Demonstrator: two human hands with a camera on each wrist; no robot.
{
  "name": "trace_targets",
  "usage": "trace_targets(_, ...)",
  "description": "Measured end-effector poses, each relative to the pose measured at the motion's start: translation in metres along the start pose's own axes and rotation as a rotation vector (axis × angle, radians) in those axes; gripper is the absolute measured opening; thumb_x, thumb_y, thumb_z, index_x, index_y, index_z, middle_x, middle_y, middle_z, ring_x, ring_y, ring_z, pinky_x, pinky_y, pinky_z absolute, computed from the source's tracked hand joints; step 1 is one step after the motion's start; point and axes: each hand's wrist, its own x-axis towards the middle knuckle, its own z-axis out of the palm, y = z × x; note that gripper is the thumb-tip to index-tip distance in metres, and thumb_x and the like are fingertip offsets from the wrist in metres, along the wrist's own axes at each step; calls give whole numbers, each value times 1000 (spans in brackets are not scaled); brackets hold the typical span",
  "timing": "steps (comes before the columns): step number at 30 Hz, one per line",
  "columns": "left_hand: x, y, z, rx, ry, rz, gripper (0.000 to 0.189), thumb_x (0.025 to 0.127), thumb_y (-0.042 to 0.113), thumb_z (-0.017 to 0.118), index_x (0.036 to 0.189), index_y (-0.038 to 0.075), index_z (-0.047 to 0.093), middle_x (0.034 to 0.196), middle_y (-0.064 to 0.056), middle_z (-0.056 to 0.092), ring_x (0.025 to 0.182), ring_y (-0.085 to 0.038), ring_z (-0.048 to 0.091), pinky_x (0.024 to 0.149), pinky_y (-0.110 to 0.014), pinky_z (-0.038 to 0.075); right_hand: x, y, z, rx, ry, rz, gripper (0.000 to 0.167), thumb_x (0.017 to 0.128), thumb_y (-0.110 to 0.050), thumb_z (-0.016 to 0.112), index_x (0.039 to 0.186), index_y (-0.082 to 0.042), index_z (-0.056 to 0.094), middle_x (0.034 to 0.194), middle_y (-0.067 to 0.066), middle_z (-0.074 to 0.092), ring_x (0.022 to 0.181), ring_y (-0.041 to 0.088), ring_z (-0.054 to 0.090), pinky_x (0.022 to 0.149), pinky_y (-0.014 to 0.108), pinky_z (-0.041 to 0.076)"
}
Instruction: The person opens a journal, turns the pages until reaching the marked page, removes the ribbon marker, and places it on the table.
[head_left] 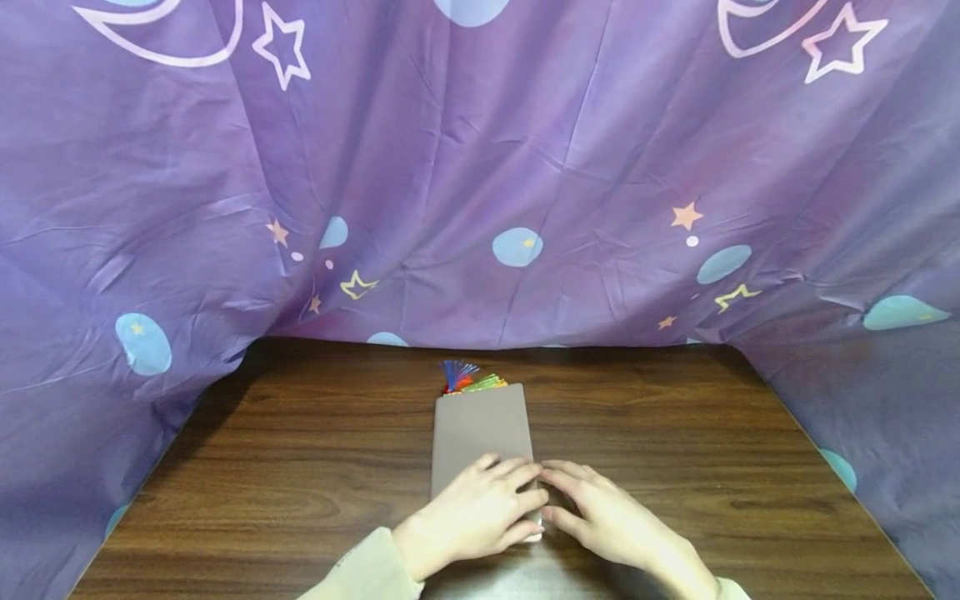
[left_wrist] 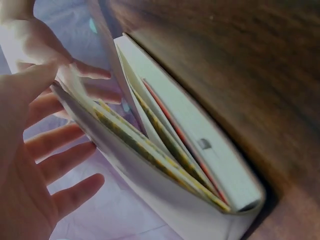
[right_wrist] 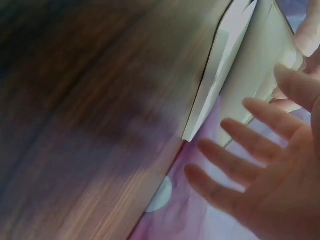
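Note:
A grey-covered notebook (head_left: 480, 425) lies upright to me on the wooden table, with colourful tassels (head_left: 474, 382) sticking out past its far edge. My left hand (head_left: 476, 512) is over its near half, fingertips at the right edge. In the left wrist view, the front cover (left_wrist: 120, 165) is lifted, and the left thumb and fingers pinch its edge. Yellow-patterned inserts (left_wrist: 140, 145) and a thin red-edged one (left_wrist: 165, 107) stand between the white pages (left_wrist: 200, 135). Beside the right edge is my right hand (head_left: 607, 508), its fingers loosely spread and holding nothing.
A purple curtain (head_left: 420, 183) printed with stars and moons hangs behind the table and along both sides. Bare wooden tabletop (head_left: 300, 450) extends left and right of the notebook. Light sleeves (head_left: 375, 567) cover my forearms.

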Motion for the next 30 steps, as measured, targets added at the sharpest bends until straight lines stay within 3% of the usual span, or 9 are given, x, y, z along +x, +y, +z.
trace_targets(6,-2,-1,-1,-84,33,-8,35,97,44,55,122,23,67,136,-3,57,124,-18,54,97,-37,48,3,-3,0,-8,60,26,38,92,-28,69,127,-14,63,130,11,58,119,30,56,92,59,46)
trace_targets(13,-7,-5,-4,-179,102,-32,32,97,36,58,121,17,69,132,-2,60,119,-16,58,96,-32,49,5,-4,2,16,82,-5,42,90,-25,71,130,-14,61,137,12,54,123,31,52,96,59,44)
trace_targets(22,-16,-10,-15,-244,161,-126,34,92,23,62,122,10,67,130,-6,62,112,-18,63,91,-31,52,12,-5,2,20,241,-87,33,85,-13,75,115,-16,64,131,2,55,119,22,55,95,48,48)
trace_targets(25,-17,-10,-18,-262,173,-156,35,90,20,62,123,9,66,132,-7,62,113,-18,63,90,-32,53,13,-6,2,36,206,-112,36,86,-10,72,122,-14,65,139,6,52,128,28,48,101,54,42)
trace_targets(30,-22,-11,-24,-256,174,-195,36,88,17,61,123,9,67,133,-8,61,112,-19,64,90,-33,53,15,-7,4,13,34,-126,44,90,-9,66,134,-10,60,146,16,46,137,41,35,103,66,31)
